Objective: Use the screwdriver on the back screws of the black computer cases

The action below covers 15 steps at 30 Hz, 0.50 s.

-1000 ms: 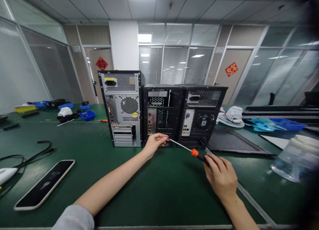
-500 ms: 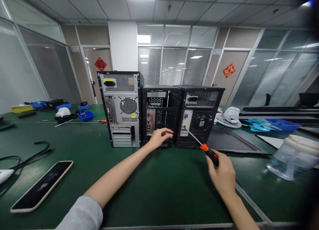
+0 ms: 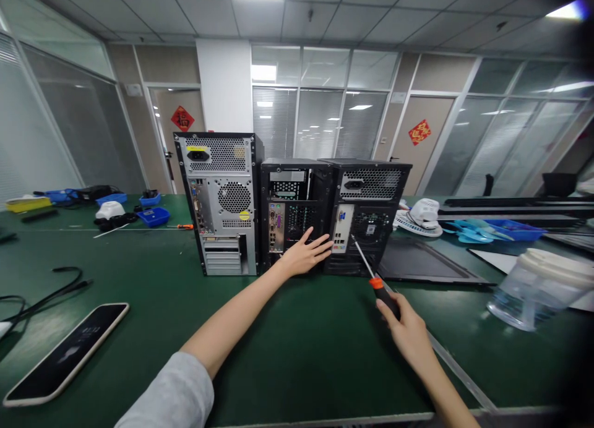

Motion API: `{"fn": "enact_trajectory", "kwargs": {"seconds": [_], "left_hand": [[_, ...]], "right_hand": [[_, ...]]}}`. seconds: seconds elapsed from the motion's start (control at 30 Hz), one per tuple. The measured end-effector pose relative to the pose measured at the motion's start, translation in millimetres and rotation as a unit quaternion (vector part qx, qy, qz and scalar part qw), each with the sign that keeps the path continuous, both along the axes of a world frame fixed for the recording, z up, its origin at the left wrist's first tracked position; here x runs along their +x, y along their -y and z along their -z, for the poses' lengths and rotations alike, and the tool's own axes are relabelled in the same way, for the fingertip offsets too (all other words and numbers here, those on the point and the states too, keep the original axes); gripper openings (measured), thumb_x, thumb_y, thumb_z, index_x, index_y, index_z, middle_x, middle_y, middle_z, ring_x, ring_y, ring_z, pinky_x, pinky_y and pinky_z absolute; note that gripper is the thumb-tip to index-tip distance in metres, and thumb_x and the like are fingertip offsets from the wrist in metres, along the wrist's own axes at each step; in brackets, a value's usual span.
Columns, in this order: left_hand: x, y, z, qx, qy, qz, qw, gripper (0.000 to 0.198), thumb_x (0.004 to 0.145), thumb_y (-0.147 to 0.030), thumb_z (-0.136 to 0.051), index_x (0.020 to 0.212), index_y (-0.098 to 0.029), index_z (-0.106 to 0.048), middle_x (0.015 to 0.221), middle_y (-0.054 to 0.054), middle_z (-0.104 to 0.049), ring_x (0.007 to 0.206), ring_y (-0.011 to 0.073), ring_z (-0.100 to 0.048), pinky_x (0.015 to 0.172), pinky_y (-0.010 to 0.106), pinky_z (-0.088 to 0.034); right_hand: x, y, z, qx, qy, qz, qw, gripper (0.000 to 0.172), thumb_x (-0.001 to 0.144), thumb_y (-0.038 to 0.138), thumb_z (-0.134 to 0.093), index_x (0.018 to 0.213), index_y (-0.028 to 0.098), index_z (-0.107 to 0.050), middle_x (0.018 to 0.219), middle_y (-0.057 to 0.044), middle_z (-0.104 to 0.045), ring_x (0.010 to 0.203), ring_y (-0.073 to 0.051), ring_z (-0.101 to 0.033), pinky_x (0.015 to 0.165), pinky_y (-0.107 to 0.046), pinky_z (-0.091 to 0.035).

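Three computer cases stand side by side with their backs toward me: a tall silver-backed one [image 3: 216,196], a black one [image 3: 294,211] in the middle and another black one [image 3: 371,199] on the right. My left hand [image 3: 304,256] is spread, holding nothing, against the lower back of the middle case, its fingertips close to the right case. A screwdriver [image 3: 377,284] with an orange and black handle is gripped in my right hand [image 3: 403,321]. Its tip points at the right case's back, beside the port plate; whether it touches cannot be made out.
On the green table [image 3: 297,366], a phone [image 3: 67,354] and black cables [image 3: 51,298] lie at the left. A black panel [image 3: 427,261], a clear jug [image 3: 533,292] and a blue tray [image 3: 517,230] are at the right. Small blue trays [image 3: 154,216] sit farther back.
My left hand's fingers have spread out against the middle case. The screwdriver's tip has moved off the port plate to just right of it. The view has shifted slightly.
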<state>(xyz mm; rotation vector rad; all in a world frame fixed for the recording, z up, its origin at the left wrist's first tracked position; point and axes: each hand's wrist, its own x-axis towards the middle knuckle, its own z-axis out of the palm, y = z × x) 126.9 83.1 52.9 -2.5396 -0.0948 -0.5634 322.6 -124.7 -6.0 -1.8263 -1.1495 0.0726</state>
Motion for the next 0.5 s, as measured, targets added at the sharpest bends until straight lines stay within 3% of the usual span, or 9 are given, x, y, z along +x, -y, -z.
{"fn": "enact_trajectory", "kwargs": {"seconds": [0.23,0.5], "left_hand": [[-10.2,-15.9,8.1,0.063,-0.015,-0.015,0.998,0.053,0.091,-0.012,-0.037,0.143,-0.019,-0.033,0.152,0.007,-0.027,0.144,0.0205,-0.014,0.115,0.054,-0.004],[-9.4,-20.0,7.6,0.055,-0.019,-0.004,0.998,0.058,0.088,-0.011,-0.042,0.144,-0.022,-0.031,0.153,0.006,-0.026,0.143,0.0227,-0.017,0.114,0.057,-0.008]], "right_hand": [[-20.4,18.3,6.2,-0.122,-0.017,-0.094,0.988,0.035,0.079,0.056,-0.038,0.065,0.026,-0.051,0.052,0.0,-0.059,0.053,-0.02,-0.056,0.056,-0.032,-0.042],[-25.0,14.6,7.6,-0.2,0.028,-0.067,0.977,0.031,0.082,0.05,-0.036,0.071,0.027,-0.052,0.067,-0.004,-0.065,0.071,-0.024,-0.063,0.063,-0.032,-0.04]]}}
